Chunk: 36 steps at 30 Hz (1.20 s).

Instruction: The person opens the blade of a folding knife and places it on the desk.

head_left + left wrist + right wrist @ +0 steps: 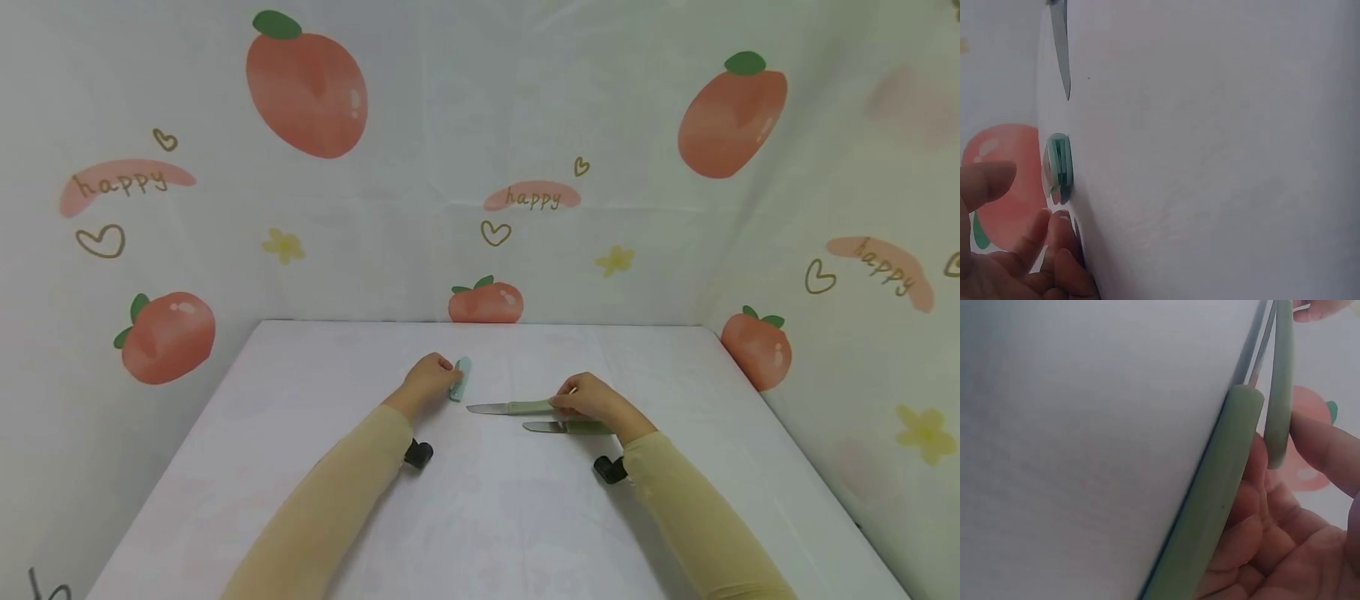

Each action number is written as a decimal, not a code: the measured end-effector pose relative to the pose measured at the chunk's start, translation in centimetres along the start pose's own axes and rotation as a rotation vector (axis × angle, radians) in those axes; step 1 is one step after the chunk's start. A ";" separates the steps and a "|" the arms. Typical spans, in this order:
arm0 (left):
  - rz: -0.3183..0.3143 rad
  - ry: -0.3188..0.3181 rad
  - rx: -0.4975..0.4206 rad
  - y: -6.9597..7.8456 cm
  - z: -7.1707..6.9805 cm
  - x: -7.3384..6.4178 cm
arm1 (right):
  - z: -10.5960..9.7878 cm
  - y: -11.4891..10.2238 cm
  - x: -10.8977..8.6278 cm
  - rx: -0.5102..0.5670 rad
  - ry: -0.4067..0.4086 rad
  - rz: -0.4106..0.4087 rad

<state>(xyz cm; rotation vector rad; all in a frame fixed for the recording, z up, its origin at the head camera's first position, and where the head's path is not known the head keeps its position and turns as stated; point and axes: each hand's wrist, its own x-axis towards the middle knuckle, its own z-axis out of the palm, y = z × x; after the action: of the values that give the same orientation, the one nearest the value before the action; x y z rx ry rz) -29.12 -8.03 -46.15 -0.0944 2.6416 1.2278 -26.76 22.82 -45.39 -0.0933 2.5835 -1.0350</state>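
In the head view, my right hand [592, 398] pinches the end of a green-handled knife [531, 407] between thumb and fingers, its blade pointing left. A second green-handled knife [567, 427] lies just nearer on the table, alongside the fingers in the right wrist view, where its handle [1210, 506] is large. My left hand [429, 379] is beside a small slotted teal object [461, 380], whose kind is unclear. The left wrist view shows the thumb apart from the fingers [1063, 240], whose tips are close to the teal object [1059, 165]; contact cannot be told.
A white cloth covers the table [495, 517], and a printed white curtain [420, 167] stands along its back and sides. Black wrist cameras [418, 454] sit under both forearms. The first knife's blade tip points toward the teal object and left hand.
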 end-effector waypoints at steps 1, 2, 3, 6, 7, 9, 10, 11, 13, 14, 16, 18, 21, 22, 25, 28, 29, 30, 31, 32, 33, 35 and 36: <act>-0.005 -0.004 0.018 0.2 0.0 0.1 | 0.0 0.0 -0.1 -0.007 0.000 0.004; -0.005 -0.004 0.044 0.3 0.0 0.2 | 0.0 0.0 -0.1 -0.015 -0.002 0.003; -0.003 -0.001 0.068 0.4 0.0 0.3 | 0.0 0.0 -0.1 -0.021 -0.004 0.004; 0.013 0.005 0.140 0.7 0.1 0.6 | 0.0 -0.1 -0.2 -0.027 -0.006 0.015; 0.017 0.005 0.156 0.7 0.2 0.7 | 0.0 -0.1 -0.3 -0.031 -0.004 0.019; 0.023 0.003 0.185 0.8 0.3 0.9 | 0.0 -0.1 -0.3 -0.040 -0.002 0.026; 0.026 0.001 0.197 0.8 0.3 1.0 | 0.0 -0.1 -0.3 -0.052 0.000 0.023; 0.027 0.000 0.205 0.8 0.3 1.0 | 0.0 -0.1 -0.3 -0.063 0.000 0.021; 0.025 -0.005 0.225 0.8 0.2 1.0 | 0.0 -0.1 -0.2 -0.084 0.000 0.017; 0.027 -0.007 0.235 0.8 0.1 1.0 | 0.0 -0.1 -0.1 -0.095 0.000 0.017; 0.026 -0.013 0.243 0.7 0.0 1.0 | 0.1 -0.1 0.0 -0.114 0.003 0.022; 0.025 -0.023 0.247 0.6 -0.2 1.0 | 0.2 0.0 0.0 -0.119 0.008 0.028; 0.027 -0.036 0.253 0.6 -0.3 0.9 | 0.2 0.0 -0.1 -0.113 0.013 0.031; 0.030 -0.040 0.257 0.5 -0.4 0.9 | 0.1 -0.1 -0.2 -0.108 0.012 0.028; 0.039 -0.048 0.270 0.5 -0.5 0.6 | -0.1 -0.2 -0.6 -0.102 0.007 0.027; 0.058 -0.053 0.285 0.3 -0.7 0.5 | -0.5 -0.4 -0.8 -0.109 0.003 0.029; 0.063 -0.054 0.291 0.2 -0.7 0.4 | -0.6 -0.5 -0.9 -0.110 0.002 0.026; 0.065 -0.056 0.296 0.1 -0.7 0.4 | -0.8 -0.5 -0.9 -0.111 0.002 0.024; 0.063 -0.057 0.298 0.0 -0.8 0.3 | -0.9 -0.6 -1.0 -0.113 0.001 0.016; 0.060 -0.058 0.299 -0.1 -0.8 0.2 | -1.0 -0.7 -1.1 -0.112 0.003 0.013; 0.056 -0.060 0.299 -0.2 -0.9 0.1 | -1.2 -0.8 -1.1 -0.111 0.004 0.007; 0.045 -0.063 0.298 -0.3 -1.0 -0.1 | -1.3 -0.9 -1.2 -0.099 0.004 -0.001; 0.040 -0.064 0.295 -0.3 -1.1 -0.3 | -1.4 -1.0 -1.3 -0.096 0.007 -0.003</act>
<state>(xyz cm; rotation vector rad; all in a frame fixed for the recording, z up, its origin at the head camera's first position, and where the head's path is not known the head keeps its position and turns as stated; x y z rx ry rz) -28.99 -9.05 -45.65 0.0464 2.7457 0.8233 -26.14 23.23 -43.37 -0.1177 2.6398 -0.9131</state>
